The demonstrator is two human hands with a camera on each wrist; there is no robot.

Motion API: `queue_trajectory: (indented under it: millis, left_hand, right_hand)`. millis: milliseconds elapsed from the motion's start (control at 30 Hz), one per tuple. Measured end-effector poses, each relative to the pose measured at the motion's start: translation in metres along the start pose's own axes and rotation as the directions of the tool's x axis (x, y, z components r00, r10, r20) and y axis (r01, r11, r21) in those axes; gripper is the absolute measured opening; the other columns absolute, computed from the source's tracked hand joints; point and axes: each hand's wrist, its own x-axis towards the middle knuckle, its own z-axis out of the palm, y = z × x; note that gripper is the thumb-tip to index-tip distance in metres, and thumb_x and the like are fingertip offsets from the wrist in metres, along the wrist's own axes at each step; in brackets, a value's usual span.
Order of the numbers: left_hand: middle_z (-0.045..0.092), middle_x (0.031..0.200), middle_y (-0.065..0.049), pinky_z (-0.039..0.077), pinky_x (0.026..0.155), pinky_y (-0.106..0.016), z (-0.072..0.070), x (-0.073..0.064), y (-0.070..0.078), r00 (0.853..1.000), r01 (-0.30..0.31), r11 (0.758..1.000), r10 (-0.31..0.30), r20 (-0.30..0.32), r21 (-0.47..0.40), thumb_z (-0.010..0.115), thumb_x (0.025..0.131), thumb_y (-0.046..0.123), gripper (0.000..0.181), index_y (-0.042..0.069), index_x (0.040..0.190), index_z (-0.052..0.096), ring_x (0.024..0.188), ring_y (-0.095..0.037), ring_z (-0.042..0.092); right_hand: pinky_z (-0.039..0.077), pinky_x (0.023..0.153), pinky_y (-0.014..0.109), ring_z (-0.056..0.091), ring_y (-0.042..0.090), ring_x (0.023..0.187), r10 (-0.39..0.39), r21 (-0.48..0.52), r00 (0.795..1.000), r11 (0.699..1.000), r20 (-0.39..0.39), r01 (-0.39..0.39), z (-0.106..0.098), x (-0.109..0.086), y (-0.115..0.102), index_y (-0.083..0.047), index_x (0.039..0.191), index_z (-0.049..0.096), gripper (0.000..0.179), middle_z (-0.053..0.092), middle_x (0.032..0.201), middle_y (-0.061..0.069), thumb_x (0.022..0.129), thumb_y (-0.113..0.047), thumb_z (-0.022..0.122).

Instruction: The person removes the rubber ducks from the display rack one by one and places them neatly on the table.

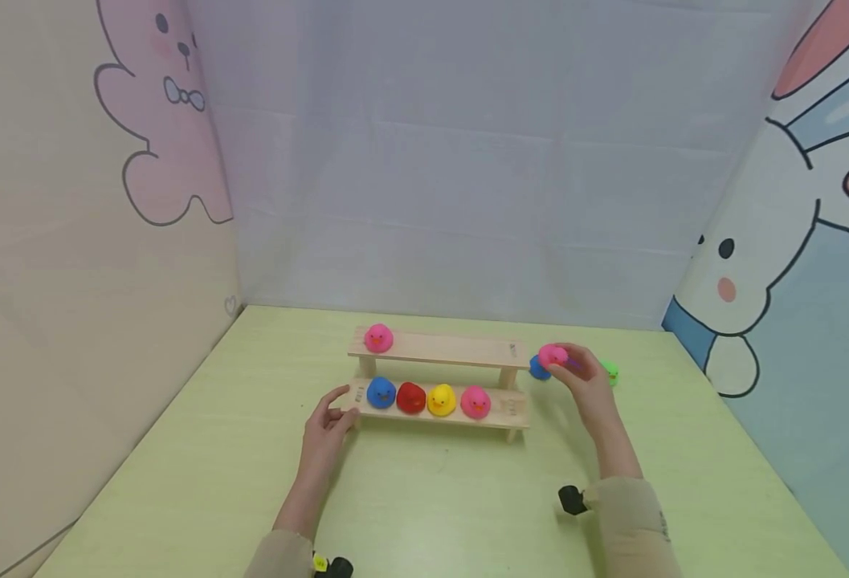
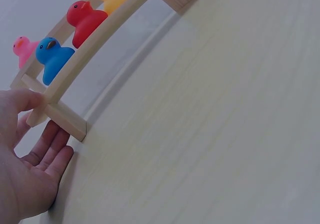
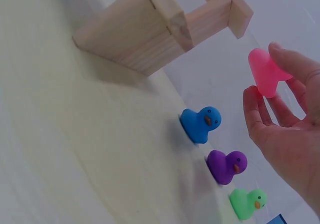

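Observation:
A two-tier wooden stand (image 1: 431, 348) stands mid-table. Its lower step carries a blue duck (image 1: 381, 392), a red duck (image 1: 411, 397), a yellow duck (image 1: 442, 400) and a pink duck (image 1: 475, 402); one more pink duck (image 1: 378, 338) sits at the upper step's left end. My left hand (image 1: 327, 429) grips the lower step's left end, thumb on top and fingers beneath in the left wrist view. Just right of the stand, my right hand (image 1: 587, 384) pinches another pink duck (image 3: 266, 72) between thumb and fingers, raised above the table.
Beyond the stand's right end, a blue duck (image 3: 199, 125), a purple duck (image 3: 226, 166) and a green duck (image 3: 247, 204) stand in a row on the table. A pale cloth wall (image 1: 424, 185) closes off the back, with printed panels on both sides.

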Motion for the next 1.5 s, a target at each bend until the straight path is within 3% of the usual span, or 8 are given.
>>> queue_trajectory:
  millis: [233, 367, 500, 600, 633, 933, 1233, 1500]
  left_hand:
    - [0.06, 0.094, -0.001, 0.046, 0.069, -0.015, 0.0, 0.0, 0.0, 1.0, 0.012, 1.0, -0.012, -0.005, 0.002, 0.065, 0.095, 0.018, 0.046, 0.025, 0.139, 0.054, 0.082, -0.011, 0.056]
    - [0.06, 0.094, -0.001, 0.046, 0.07, -0.015, 0.0, -0.001, 0.0, 1.0, 0.012, 1.0, -0.012, -0.001, 0.004, 0.065, 0.095, 0.019, 0.046, 0.025, 0.139, 0.054, 0.083, -0.012, 0.056]
    - [0.059, 0.094, 0.0, 0.046, 0.069, -0.015, -0.001, -0.001, 0.001, 1.0, 0.011, 1.0, -0.011, 0.0, 0.002, 0.065, 0.095, 0.019, 0.046, 0.025, 0.14, 0.053, 0.084, -0.012, 0.057]
    - [0.059, 0.094, 0.0, 0.046, 0.069, -0.016, -0.001, -0.001, 0.0, 1.0, 0.011, 1.0, -0.011, 0.0, -0.001, 0.065, 0.095, 0.019, 0.046, 0.025, 0.14, 0.053, 0.083, -0.012, 0.057]
    - [0.059, 0.094, 0.0, 0.046, 0.069, -0.016, 0.0, -0.001, 0.0, 1.0, 0.011, 1.0, -0.011, 0.0, -0.001, 0.065, 0.095, 0.019, 0.046, 0.025, 0.14, 0.053, 0.083, -0.012, 0.057]
    - [0.059, 0.093, -0.001, 0.046, 0.07, -0.015, -0.001, -0.002, 0.0, 1.0, -0.005, 1.0, 0.005, 0.0, -0.009, 0.065, 0.095, 0.019, 0.046, 0.025, 0.139, 0.054, 0.083, -0.013, 0.058]
    - [0.059, 0.093, 0.0, 0.045, 0.067, -0.016, -0.001, -0.001, 0.0, 1.0, 0.003, 1.0, -0.003, -0.006, 0.002, 0.064, 0.095, 0.019, 0.047, 0.025, 0.14, 0.053, 0.082, -0.011, 0.057]
    - [0.058, 0.091, 0.0, 0.045, 0.067, -0.017, -0.001, -0.002, 0.001, 1.0, -0.016, 1.0, 0.016, 0.005, -0.008, 0.065, 0.095, 0.019, 0.046, 0.024, 0.14, 0.054, 0.08, -0.012, 0.057]
  right_hand:
    - [0.048, 0.089, 0.007, 0.055, -0.006, 0.106, 0.039, -0.068, 0.998, 0.997, 0.049, -0.036, -0.01, -0.001, 0.018, -0.006, 0.14, 0.048, 0.055, 0.055, 0.118, -0.021, 0.093, -0.025, 0.07]
    - [0.047, 0.09, 0.008, 0.058, -0.007, 0.104, 0.069, -0.124, 0.992, 0.991, 0.107, -0.055, -0.015, -0.001, 0.026, -0.004, 0.14, 0.05, 0.056, 0.058, 0.127, -0.004, 0.092, -0.025, 0.071]
    - [0.041, 0.111, 0.032, 0.058, 0.018, 0.121, 0.102, -0.188, 0.983, 0.979, 0.149, -0.073, -0.019, -0.002, 0.032, -0.005, 0.139, 0.051, 0.057, 0.051, 0.142, 0.017, 0.091, -0.026, 0.072]
    - [0.032, 0.115, 0.056, 0.05, 0.038, 0.131, 0.113, -0.235, 0.978, 0.97, 0.176, -0.07, -0.02, -0.002, 0.037, -0.004, 0.138, 0.052, 0.055, 0.051, 0.143, 0.022, 0.09, -0.021, 0.072]
    - [0.032, 0.115, 0.058, 0.05, 0.04, 0.131, 0.112, -0.249, 0.976, 0.966, 0.186, -0.064, -0.02, -0.002, 0.039, -0.003, 0.138, 0.053, 0.054, 0.052, 0.141, 0.023, 0.09, -0.02, 0.072]
    - [0.039, 0.109, 0.053, 0.054, 0.032, 0.121, 0.103, -0.351, 0.946, 0.936, 0.308, 0.013, -0.022, 0.0, 0.041, -0.002, 0.134, 0.056, 0.052, 0.059, 0.133, 0.022, 0.088, -0.019, 0.073]
    - [0.042, 0.103, 0.04, 0.056, 0.023, 0.115, 0.101, -0.355, 0.935, 0.934, 0.341, 0.028, -0.025, 0.002, 0.041, -0.002, 0.135, 0.056, 0.052, 0.06, 0.133, 0.021, 0.088, -0.02, 0.073]
    - [0.043, 0.097, 0.026, 0.056, 0.015, 0.11, 0.081, -0.345, 0.937, 0.938, 0.34, 0.044, -0.027, 0.001, 0.045, -0.002, 0.133, 0.057, 0.051, 0.061, 0.132, 0.02, 0.088, -0.019, 0.074]
